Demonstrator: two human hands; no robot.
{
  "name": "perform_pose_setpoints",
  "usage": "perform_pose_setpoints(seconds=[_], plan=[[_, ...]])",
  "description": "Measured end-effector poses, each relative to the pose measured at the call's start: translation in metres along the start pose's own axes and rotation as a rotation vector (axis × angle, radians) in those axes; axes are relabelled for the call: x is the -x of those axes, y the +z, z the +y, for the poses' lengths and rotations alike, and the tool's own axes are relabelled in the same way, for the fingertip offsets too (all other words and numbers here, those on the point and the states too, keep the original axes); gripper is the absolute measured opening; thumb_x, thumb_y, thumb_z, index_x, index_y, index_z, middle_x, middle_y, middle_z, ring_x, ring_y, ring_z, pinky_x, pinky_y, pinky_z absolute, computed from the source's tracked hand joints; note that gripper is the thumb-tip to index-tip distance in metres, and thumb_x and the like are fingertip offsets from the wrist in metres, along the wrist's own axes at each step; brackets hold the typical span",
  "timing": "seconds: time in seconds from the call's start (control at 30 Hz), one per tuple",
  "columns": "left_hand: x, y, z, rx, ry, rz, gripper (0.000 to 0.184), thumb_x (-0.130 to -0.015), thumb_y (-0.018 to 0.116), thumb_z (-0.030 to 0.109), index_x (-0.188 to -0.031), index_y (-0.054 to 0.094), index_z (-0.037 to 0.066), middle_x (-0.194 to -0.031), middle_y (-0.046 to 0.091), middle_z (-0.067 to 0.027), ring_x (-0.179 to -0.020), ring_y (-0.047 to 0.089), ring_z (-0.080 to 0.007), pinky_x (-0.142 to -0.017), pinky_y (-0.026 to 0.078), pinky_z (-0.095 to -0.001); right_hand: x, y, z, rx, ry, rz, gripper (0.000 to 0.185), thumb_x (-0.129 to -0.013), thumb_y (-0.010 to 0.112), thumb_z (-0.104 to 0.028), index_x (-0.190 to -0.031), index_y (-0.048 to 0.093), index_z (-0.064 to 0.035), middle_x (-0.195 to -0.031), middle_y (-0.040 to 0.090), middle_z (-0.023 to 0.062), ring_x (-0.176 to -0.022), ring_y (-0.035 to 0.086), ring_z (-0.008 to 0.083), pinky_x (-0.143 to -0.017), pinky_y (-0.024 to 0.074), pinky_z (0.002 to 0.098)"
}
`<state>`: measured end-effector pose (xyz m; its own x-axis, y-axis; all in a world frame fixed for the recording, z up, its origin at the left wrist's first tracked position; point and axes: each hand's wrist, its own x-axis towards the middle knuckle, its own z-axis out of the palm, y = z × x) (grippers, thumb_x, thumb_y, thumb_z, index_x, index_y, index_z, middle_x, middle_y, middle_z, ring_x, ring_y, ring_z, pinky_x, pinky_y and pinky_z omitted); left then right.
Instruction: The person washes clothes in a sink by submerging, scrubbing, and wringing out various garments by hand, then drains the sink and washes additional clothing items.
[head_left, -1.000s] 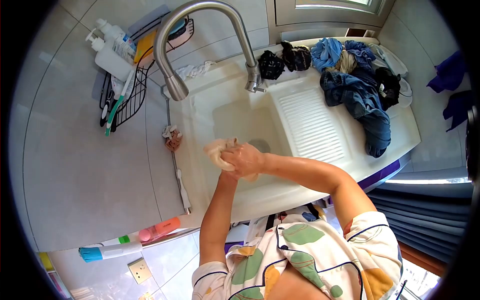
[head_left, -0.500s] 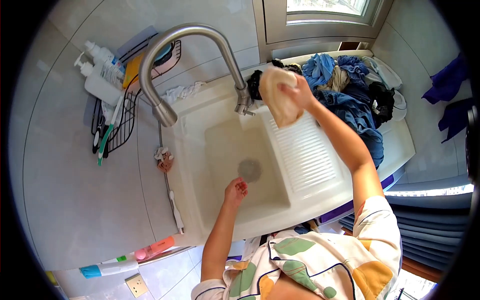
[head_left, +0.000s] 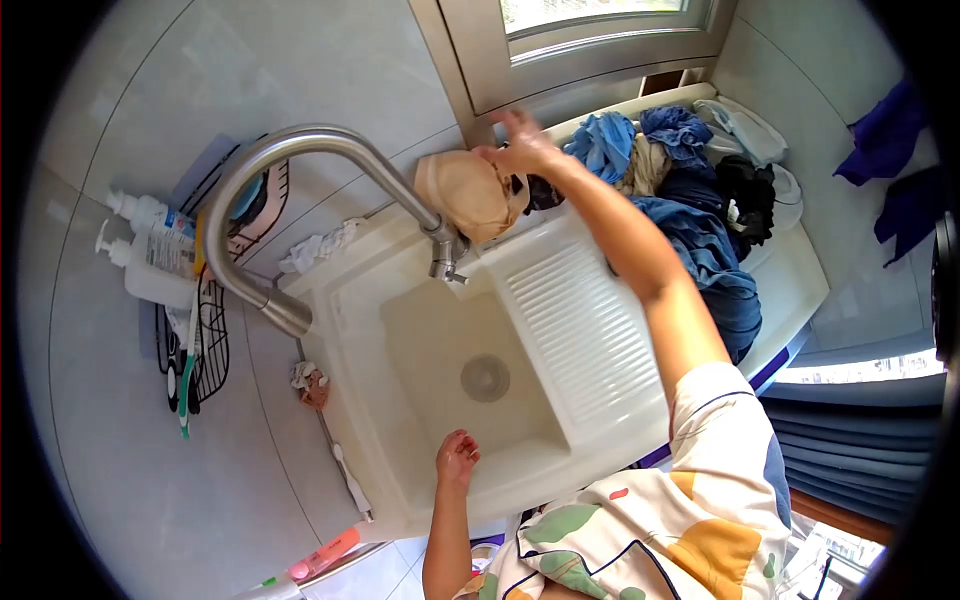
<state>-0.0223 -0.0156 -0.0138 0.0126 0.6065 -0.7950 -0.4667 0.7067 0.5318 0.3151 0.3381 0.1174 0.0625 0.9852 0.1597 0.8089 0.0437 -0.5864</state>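
A beige garment (head_left: 468,192), rounded like a moulded cup, rests on the back ledge of the sink behind the tap base. Just above its right side is my right hand (head_left: 520,148), open with fingers spread; a fingertip may still touch the cloth. My left hand (head_left: 457,458) hovers over the front of the white sink (head_left: 425,375), fingers loosely curled and apart, nothing in it. Shallow cloudy water seems to cover the basin floor around the drain (head_left: 485,378). The steel tap (head_left: 330,140) arches over the back left corner.
A ribbed washboard (head_left: 575,320) forms the sink's right side. Beyond it lie heaped blue and dark clothes (head_left: 705,250) and white shoes (head_left: 750,130). Bottles (head_left: 160,260) and a wire rack (head_left: 212,340) are on the left wall. A toothbrush (head_left: 350,480) lies along the sink's left edge.
My right hand has carried the beige garment leftward to the back ledge and opened from it. The left hand has shifted slightly toward me over the basin. The camera view has turned somewhat.
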Motion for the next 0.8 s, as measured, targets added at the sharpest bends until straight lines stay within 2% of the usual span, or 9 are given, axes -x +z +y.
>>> perform_pose_setpoints(seconds=[0.17,0.23,0.27,0.4,0.5,0.63,0.67,0.7,0.8], plan=[[0.003,-0.026,-0.011,0.049,-0.007,0.068,0.011,-0.074,0.049,0.015,-0.084,0.052,0.011,-0.069,0.05,-0.0021,-0.065,0.048,-0.0149,-0.057,0.039,-0.0287,0.042,-0.116,0.063,0.517,0.607,0.005,0.09,-0.053,0.059,-0.061,-0.127,0.025,-0.0214,-0.134,0.004,0.0157,-0.12,0.011,0.0412,-0.089,0.0174,0.0596],[-0.001,-0.026,-0.016,0.11,-0.067,0.075,0.01,-0.074,0.049,0.015,-0.083,0.052,0.011,-0.069,0.05,-0.0021,-0.065,0.048,-0.0151,-0.056,0.039,-0.0289,0.013,-0.088,0.178,0.32,0.607,-0.192,0.091,-0.052,0.059,-0.063,-0.125,0.028,-0.0204,-0.133,0.012,0.0184,-0.122,0.005,0.0379,-0.094,0.0068,0.0557],[-0.002,-0.023,-0.017,0.11,-0.064,0.078,0.01,-0.074,0.049,0.015,-0.083,0.052,0.011,-0.069,0.05,-0.0021,-0.065,0.048,-0.0151,-0.056,0.039,-0.0289,0.031,-0.092,0.159,0.254,0.586,-0.104,0.084,-0.053,0.061,-0.056,-0.123,0.034,-0.0197,-0.133,0.009,0.0206,-0.121,0.007,0.04,-0.098,0.0043,0.0467],[0.002,-0.002,-0.011,0.091,-0.012,0.103,0.01,-0.074,0.049,0.015,-0.083,0.052,0.01,-0.068,0.051,-0.0025,-0.065,0.049,-0.0152,-0.056,0.04,-0.0296,0.058,-0.071,0.148,0.393,0.498,0.294,0.056,-0.059,0.056,-0.035,-0.112,0.047,-0.0186,-0.109,0.043,0.0175,-0.11,0.033,0.032,-0.088,0.0297,0.0426],[0.012,0.011,-0.002,0.05,0.056,0.054,0.01,-0.074,0.05,0.015,-0.082,0.052,0.011,-0.068,0.051,-0.0027,-0.065,0.049,-0.0152,-0.056,0.04,-0.0301,0.058,-0.068,0.167,0.295,0.394,0.492,0.043,-0.058,0.056,-0.03,-0.098,0.056,-0.0136,-0.1,0.046,0.0165,-0.101,0.039,0.0334,-0.084,0.0341,0.0403],[0.024,-0.007,-0.004,0.033,0.114,0.007,0.011,-0.074,0.049,0.016,-0.084,0.053,0.012,-0.069,0.051,-0.0017,-0.065,0.049,-0.0145,-0.057,0.04,-0.0298,0.062,-0.098,0.189,-0.071,0.255,0.822,0.016,-0.057,0.054,-0.019,-0.067,0.057,-0.0065,-0.079,0.052,0.01,-0.073,0.05,0.0241,-0.067,0.0406,0.0327],[0.025,-0.012,-0.006,0.046,0.107,0.008,0.011,-0.074,0.049,0.016,-0.084,0.053,0.012,-0.069,0.051,-0.0017,-0.065,0.049,-0.0145,-0.057,0.04,-0.0298,0.06,-0.114,0.217,-0.631,0.123,0.595,0.008,-0.062,0.054,-0.014,-0.065,0.054,-0.0062,-0.073,0.051,0.0033,-0.066,0.049,0.0166,-0.061,0.0402,0.028],[0.026,-0.017,-0.007,0.065,0.068,0.052,0.011,-0.074,0.049,0.015,-0.084,0.052,0.011,-0.069,0.051,-0.0015,-0.065,0.049,-0.0142,-0.057,0.04,-0.0291,0.068,-0.125,0.208,-1.071,0.03,0.623,0.006,-0.069,0.053,-0.012,-0.073,0.052,-0.0073,-0.075,0.05,-0.0004,-0.067,0.05,0.0124,-0.061,0.041,0.0257],[0.021,-0.015,-0.01,0.072,0.027,0.063,0.012,-0.074,0.05,0.016,-0.085,0.051,0.011,-0.07,0.05,-0.0013,-0.066,0.049,-0.0138,-0.057,0.04,-0.0285,0.103,-0.184,0.137,-1.515,-0.122,0.494,0.025,-0.074,0.055,-0.023,-0.093,0.051,-0.0072,-0.088,0.055,0.0049,-0.08,0.053,0.0188,-0.073,0.0436,0.0327]])
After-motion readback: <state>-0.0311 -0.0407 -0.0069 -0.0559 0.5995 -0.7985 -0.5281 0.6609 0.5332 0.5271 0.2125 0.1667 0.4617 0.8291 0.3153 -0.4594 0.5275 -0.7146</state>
